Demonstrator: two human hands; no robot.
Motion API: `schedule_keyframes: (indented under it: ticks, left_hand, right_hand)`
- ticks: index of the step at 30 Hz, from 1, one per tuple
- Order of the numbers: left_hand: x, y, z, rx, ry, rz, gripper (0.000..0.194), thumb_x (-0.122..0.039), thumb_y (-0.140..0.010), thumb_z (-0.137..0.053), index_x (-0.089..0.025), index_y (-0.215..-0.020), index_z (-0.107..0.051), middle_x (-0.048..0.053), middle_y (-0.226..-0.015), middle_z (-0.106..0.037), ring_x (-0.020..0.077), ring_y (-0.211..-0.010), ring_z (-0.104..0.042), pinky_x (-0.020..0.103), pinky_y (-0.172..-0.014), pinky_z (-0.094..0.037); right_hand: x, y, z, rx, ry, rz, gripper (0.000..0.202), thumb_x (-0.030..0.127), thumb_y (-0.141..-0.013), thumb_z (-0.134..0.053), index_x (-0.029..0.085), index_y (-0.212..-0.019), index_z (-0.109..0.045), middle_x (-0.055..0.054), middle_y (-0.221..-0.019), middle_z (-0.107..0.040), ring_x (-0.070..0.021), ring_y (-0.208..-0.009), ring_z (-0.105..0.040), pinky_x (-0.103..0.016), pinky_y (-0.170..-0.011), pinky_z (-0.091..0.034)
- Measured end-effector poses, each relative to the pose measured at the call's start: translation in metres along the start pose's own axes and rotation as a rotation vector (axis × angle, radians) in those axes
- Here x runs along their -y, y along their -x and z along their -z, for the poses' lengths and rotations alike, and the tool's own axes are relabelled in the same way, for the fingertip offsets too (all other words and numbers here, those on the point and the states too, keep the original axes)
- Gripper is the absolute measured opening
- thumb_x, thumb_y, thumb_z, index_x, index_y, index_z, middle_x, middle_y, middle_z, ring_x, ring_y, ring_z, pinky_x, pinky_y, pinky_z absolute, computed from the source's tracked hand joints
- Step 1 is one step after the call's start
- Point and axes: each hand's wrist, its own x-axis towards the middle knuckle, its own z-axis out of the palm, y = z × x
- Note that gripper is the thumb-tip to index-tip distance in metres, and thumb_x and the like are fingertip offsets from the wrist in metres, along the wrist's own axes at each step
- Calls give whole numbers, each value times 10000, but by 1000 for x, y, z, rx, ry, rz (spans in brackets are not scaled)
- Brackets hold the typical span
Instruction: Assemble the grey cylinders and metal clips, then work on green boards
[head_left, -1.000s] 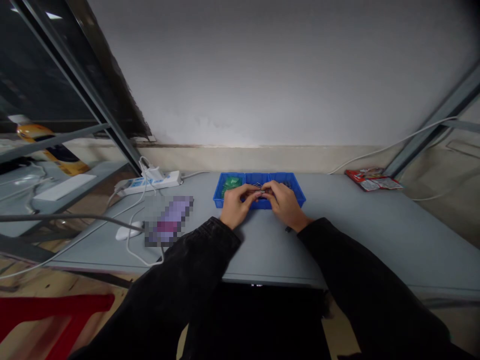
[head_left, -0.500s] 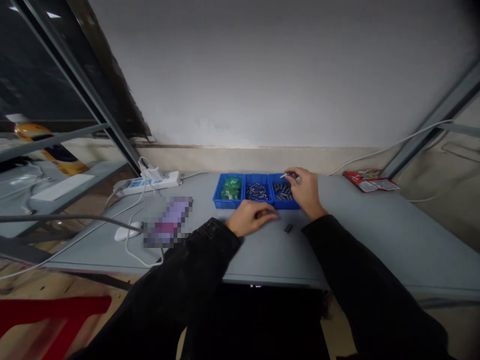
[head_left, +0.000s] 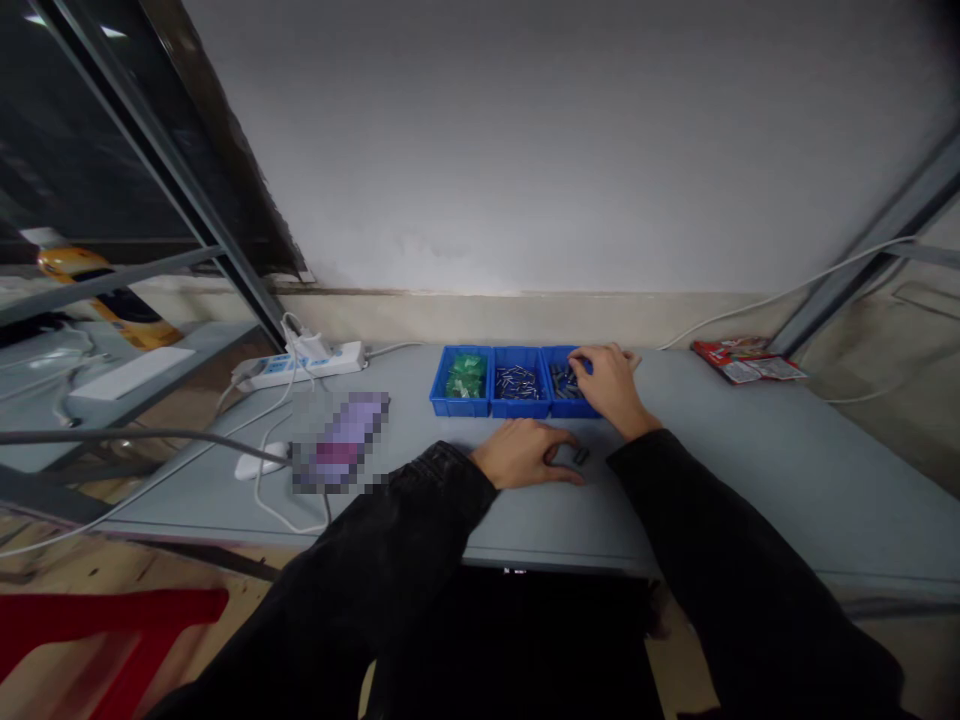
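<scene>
My left hand (head_left: pixel 529 455) is low over the desk with its thumb and index finger parted. Just beyond those fingertips lies a small dark cylindrical piece (head_left: pixel 581 456), which does not look gripped. At the right blue bin (head_left: pixel 576 408), my right hand (head_left: pixel 611 388) has thumb and fingertips brought together; whatever they pinch is hidden. That bin holds dark cylindrical pieces (head_left: pixel 561 378), partly covered by the hand. Thin shiny metal pins (head_left: pixel 517 381) fill the middle blue bin (head_left: pixel 520 409). In the left blue bin (head_left: pixel 460 408) are green pieces (head_left: pixel 466 375).
Left of the bins, a pixelated purple phone (head_left: pixel 351 435) lies by white cables and a white power strip (head_left: pixel 311 367). A red packet (head_left: pixel 748 361) sits at the back right of the grey desk (head_left: pixel 765 470). A wall rises behind the bins.
My left hand has moved right, its fingers parting near the loose dark piece. My right hand has lowered into the right bin, and the small light piece at its fingertips is no longer visible.
</scene>
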Motion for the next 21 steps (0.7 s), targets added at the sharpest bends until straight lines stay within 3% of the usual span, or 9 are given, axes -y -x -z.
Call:
schedule_keyframes:
  ticks: [3, 8, 12, 17, 21]
  left_hand:
    - [-3, -3, -2, -6, -29, 37, 468, -605, -850, -695, -231, -1130, -717, -12, -699, -659, 155, -663, -631, 260, -590, -376]
    - [-3, -5, -5, -20, -39, 72, 250, -440, -936, -641, -255, -1084, -720, -15, -725, -689, 154, -690, -649, 253, -608, -384]
    - [-1, -4, -6, -40, -33, 100, 192, -360, -932, -635, -258, -1070, -721, -23, -720, -691, 142, -671, -635, 240, -603, -374]
    - [1, -1, -7, -73, -1, 104, 171, -304, -932, -631, -244, -1061, -726, -27, -673, -660, 129, -631, -608, 235, -601, -379]
    - [5, 3, -1, -128, 40, 73, 195, -311, -956, -613, -215, -1096, -708, -34, -647, -622, 112, -589, -567, 229, -588, -387]
  right_hand:
    - [3, 1, 2, 36, 14, 12, 228, 203, -920, -516, 221, -887, -741, -87, -983, -758, -303, -1017, -555, -464, -903, -237]
    - [1, 3, -1, 164, 66, 124, 399, 83, -857, -465, 273, -1025, -772, -53, -1160, -731, -292, -1091, -521, -470, -908, -228]
    - [-4, 4, -4, 239, 120, 110, 404, 72, -823, -464, 276, -894, -806, -37, -1229, -705, -305, -1139, -480, -476, -896, -229]
    - [-4, 5, -6, 230, 136, 104, 424, 90, -832, -465, 289, -1012, -794, -34, -1241, -701, -298, -1143, -477, -475, -899, -241]
    - [-2, 4, -3, 214, 142, 94, 389, 84, -831, -468, 270, -909, -801, -43, -1211, -711, -306, -1143, -493, -488, -909, -260]
